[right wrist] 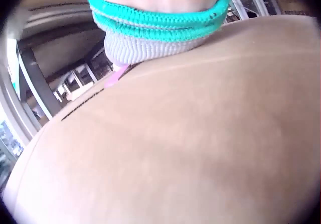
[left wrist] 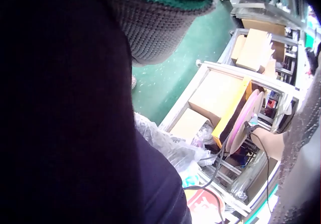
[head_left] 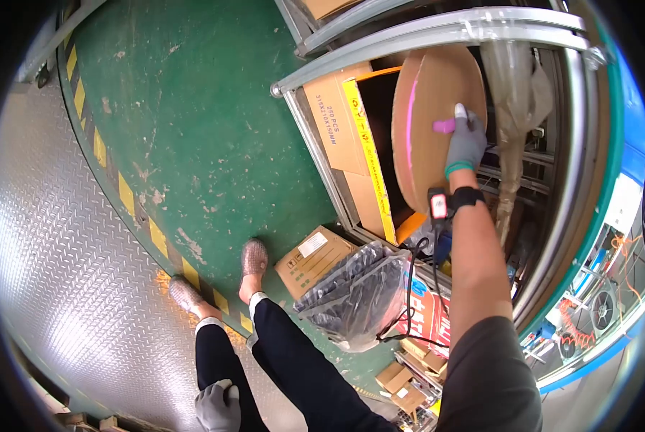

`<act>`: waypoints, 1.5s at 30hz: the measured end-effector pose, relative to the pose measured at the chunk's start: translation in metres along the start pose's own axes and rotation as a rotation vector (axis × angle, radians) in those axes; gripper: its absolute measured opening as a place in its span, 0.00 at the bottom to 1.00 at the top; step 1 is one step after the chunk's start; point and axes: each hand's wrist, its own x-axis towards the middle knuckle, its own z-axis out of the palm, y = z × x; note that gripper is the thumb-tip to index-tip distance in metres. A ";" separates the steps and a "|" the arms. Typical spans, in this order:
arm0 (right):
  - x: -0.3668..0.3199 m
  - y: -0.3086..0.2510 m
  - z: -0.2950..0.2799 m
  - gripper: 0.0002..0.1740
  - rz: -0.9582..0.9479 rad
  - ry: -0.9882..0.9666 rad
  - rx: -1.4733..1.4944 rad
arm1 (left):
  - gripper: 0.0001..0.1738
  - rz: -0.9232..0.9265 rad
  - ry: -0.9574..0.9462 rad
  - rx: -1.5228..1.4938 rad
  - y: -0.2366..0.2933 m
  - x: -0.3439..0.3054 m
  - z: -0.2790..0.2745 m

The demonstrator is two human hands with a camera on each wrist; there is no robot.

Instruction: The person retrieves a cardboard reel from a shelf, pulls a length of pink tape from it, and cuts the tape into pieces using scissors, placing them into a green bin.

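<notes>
A large round cardboard reel [head_left: 437,86] with a pink layer along its edge stands upright in the metal rack. My gloved right hand [head_left: 468,142] grips the reel at its right side, beside a small pink piece [head_left: 444,126] on its face. From the right wrist, the reel's brown face [right wrist: 175,133] fills the view, with the glove [right wrist: 150,48] against it and its fingertips hidden. My gloved left hand [head_left: 219,407] hangs by the leg, fingers loosely curled, holding nothing. The left wrist view shows part of its glove [left wrist: 155,36] and the reel [left wrist: 243,121] farther off.
Metal rails [head_left: 423,32] frame the rack. A carton [head_left: 337,119] and a yellow-taped edge [head_left: 369,158] stand left of the reel. Below are a closed box [head_left: 311,259], a clear plastic bag [head_left: 358,302] and a black cable [head_left: 409,295]. Green floor [head_left: 193,108] lies left.
</notes>
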 end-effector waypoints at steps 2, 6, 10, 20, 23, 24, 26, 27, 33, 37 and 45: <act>-0.021 -0.007 -0.004 0.16 -0.031 -0.030 0.085 | 0.13 0.125 0.116 0.054 -0.014 -0.006 0.011; -0.077 -0.030 -0.019 0.14 0.084 -0.026 0.077 | 0.13 -0.012 0.096 0.074 -0.048 -0.019 0.041; -0.128 -0.053 -0.044 0.20 0.157 -0.130 0.088 | 0.09 -0.066 0.111 0.016 -0.057 -0.030 0.037; -0.226 -0.241 -0.167 0.25 0.080 -0.534 0.040 | 0.29 0.240 -0.098 -0.491 0.005 -0.101 -0.025; -0.229 -0.307 -0.216 0.27 0.398 -0.794 0.372 | 0.39 0.402 -0.164 -0.408 0.065 -0.135 -0.088; -0.224 -0.331 -0.236 0.27 0.382 -0.789 0.403 | 0.40 0.480 -0.154 -0.379 0.081 -0.146 -0.109; -0.217 -0.377 -0.282 0.30 0.558 -0.948 0.905 | 0.41 0.500 -0.017 -0.186 0.113 -0.177 -0.155; -0.213 -0.401 -0.312 0.31 0.608 -1.033 1.143 | 0.46 0.606 0.053 -0.162 0.117 -0.184 -0.171; -0.189 -0.501 -0.456 0.36 0.382 -1.149 1.596 | 0.70 0.984 0.344 -0.429 0.144 -0.235 -0.270; -0.164 -0.539 -0.531 0.39 0.124 -1.022 1.712 | 0.64 1.191 0.184 -0.724 0.196 -0.284 -0.328; -0.128 -0.561 -0.630 0.47 -0.047 -0.758 1.836 | 0.14 1.065 -0.055 -0.288 0.186 -0.389 -0.342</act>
